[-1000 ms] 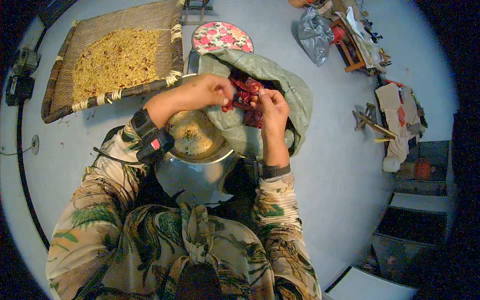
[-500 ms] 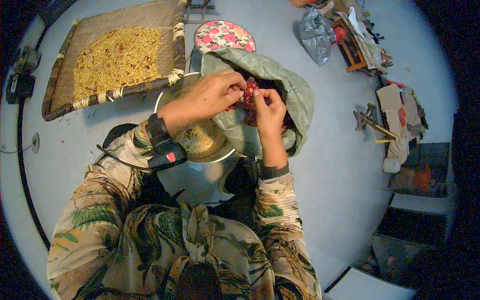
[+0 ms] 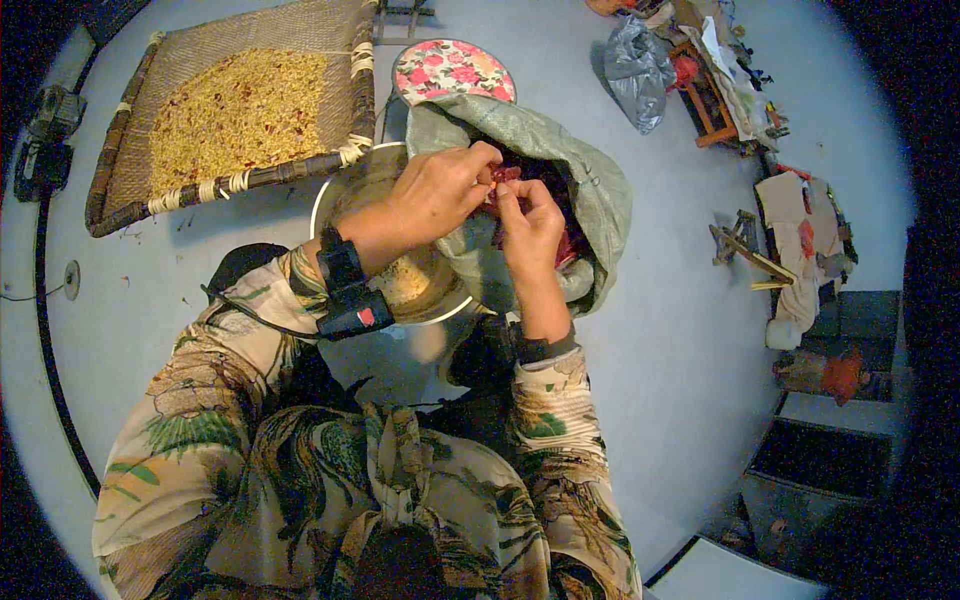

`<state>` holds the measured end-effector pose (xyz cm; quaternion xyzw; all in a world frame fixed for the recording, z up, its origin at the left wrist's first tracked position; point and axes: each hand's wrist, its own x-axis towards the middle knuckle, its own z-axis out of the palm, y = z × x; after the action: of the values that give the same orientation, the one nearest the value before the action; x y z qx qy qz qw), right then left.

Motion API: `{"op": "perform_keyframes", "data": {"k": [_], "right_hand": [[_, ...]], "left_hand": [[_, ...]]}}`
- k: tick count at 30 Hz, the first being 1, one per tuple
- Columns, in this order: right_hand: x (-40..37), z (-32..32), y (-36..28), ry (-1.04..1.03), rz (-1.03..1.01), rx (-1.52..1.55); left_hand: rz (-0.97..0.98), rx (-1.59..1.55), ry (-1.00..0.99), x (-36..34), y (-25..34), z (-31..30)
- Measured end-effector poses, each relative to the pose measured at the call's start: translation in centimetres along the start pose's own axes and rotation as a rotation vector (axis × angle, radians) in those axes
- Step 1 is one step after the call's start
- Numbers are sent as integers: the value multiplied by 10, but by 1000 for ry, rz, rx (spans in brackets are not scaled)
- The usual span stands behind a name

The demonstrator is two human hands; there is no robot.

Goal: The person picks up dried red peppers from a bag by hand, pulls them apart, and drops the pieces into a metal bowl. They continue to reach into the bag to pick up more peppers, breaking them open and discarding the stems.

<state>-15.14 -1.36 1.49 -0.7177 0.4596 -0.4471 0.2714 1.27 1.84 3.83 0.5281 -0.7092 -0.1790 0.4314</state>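
Observation:
My left hand [image 3: 437, 196] pinches one side of a dried red chili pepper [image 3: 503, 176], its back turned toward me. My right hand [image 3: 534, 226] grips the pepper's other side between thumb and fingers. Both hands are close together over the mouth of a green woven sack [image 3: 604, 190], where more dark red pieces [image 3: 572, 245] show. Under my left forearm stands a wide metal basin [image 3: 452, 312] with a pale rim. Some light yellowish bits [image 3: 404, 284] lie at its bottom. The fingers partly cover the pepper.
A wood-framed woven tray [image 3: 255, 178] holding yellow seeds [image 3: 238, 115] with red flecks lies at the upper left. Behind the sack is a round flower-patterned stool [image 3: 452, 70]. A grey plastic bag [image 3: 637, 75] and a wooden frame [image 3: 706, 97] are at the upper right.
My left hand has shifted slightly right, nearer my right hand. The pepper between them now looks more covered and pulled apart, with less of its surface showing.

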Motion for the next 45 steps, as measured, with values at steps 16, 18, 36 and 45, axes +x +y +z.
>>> {"op": "perform_keyframes", "data": {"k": [16, 18, 36, 45], "right_hand": [[-5, 1, -8, -31, 7, 85], [-6, 1, -8, -42, 87, 140], [5, -9, 12, -24, 218, 351], [12, -18, 22, 32, 317, 446]], "left_hand": [[-131, -234, -53, 1, -3, 3], [-112, -244, -40, -1, -3, 4], [-300, -1002, -148, 14, -22, -8], [-261, -872, -429, 7, -33, -31]]}}
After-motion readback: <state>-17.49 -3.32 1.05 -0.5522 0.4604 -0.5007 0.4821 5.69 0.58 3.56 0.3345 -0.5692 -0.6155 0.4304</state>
